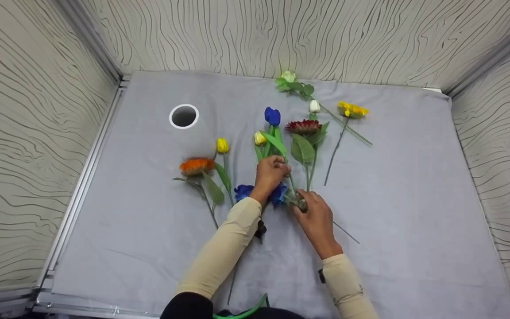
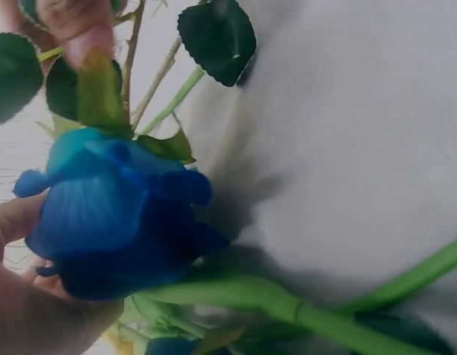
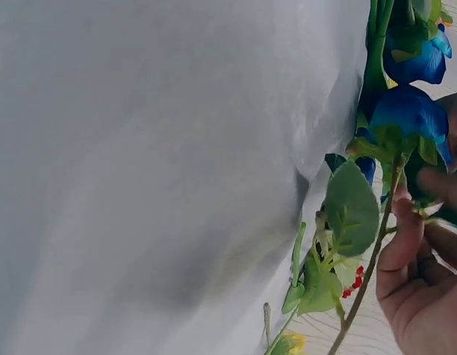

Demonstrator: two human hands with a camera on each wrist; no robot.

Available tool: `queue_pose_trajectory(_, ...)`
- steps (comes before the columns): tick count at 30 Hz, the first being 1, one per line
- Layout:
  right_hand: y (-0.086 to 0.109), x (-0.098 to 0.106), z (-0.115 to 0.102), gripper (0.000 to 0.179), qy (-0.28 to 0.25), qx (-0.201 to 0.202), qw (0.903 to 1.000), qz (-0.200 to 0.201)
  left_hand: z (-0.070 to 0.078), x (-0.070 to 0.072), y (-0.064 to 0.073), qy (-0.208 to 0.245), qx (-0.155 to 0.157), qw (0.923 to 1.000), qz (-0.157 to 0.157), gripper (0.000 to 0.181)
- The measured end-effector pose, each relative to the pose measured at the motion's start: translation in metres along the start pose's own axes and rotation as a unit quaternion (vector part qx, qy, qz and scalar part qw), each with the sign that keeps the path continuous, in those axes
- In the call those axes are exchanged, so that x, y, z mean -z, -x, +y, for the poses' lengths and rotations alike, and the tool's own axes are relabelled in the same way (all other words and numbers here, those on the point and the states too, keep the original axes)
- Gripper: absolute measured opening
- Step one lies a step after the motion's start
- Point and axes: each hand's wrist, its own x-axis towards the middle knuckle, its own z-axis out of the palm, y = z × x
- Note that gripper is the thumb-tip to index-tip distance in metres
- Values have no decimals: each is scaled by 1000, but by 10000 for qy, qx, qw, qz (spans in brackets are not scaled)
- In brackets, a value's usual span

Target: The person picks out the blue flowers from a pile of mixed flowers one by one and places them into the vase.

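A blue rose (image 2: 125, 214) fills much of the left wrist view, its stem running off past the right hand. My right hand (image 1: 317, 217) pinches this rose among the leaves just below its bloom; in the right wrist view its thumb (image 3: 404, 229) is beside the brown stem. My left hand (image 1: 272, 173) is bent over the flowers, its fingers (image 2: 18, 222) at the far edge of the blue petals. The bloom hides those fingertips, and I cannot tell what they grip. Another blue rose (image 1: 242, 192) lies left of the left wrist.
A white vase (image 1: 195, 139) stands at the left back. An orange flower (image 1: 197, 166) and a yellow tulip (image 1: 222, 145) lie left of the hands. Beyond them are a blue tulip (image 1: 272, 116), a dark red flower (image 1: 303, 127), a white tulip (image 1: 314, 106) and a yellow flower (image 1: 352, 109).
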Motion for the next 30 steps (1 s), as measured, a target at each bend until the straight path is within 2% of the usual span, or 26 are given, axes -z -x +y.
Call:
queue_pose_trajectory(5,-7,6,-3,37,-451,56,9987,250,2,1,0,-12,-207,9998,2,17)
queue_pose_trajectory(9,-18,10,-6,29,-733,134,9965,389,6,2,1,-3,-366,9993,2,19)
queue_pose_trajectory(15,-29,9,-8,27,-548,215,9981,161,10,3,3,164,-630,9979,-4,10)
queue_pose_trajectory(21,-32,6,-11,27,-461,110,9988,-75,12,4,5,422,-839,9955,-103,9)
queue_pose_trajectory(30,-35,6,-8,24,-622,-143,9978,-185,14,4,6,433,-1076,9917,-552,13)
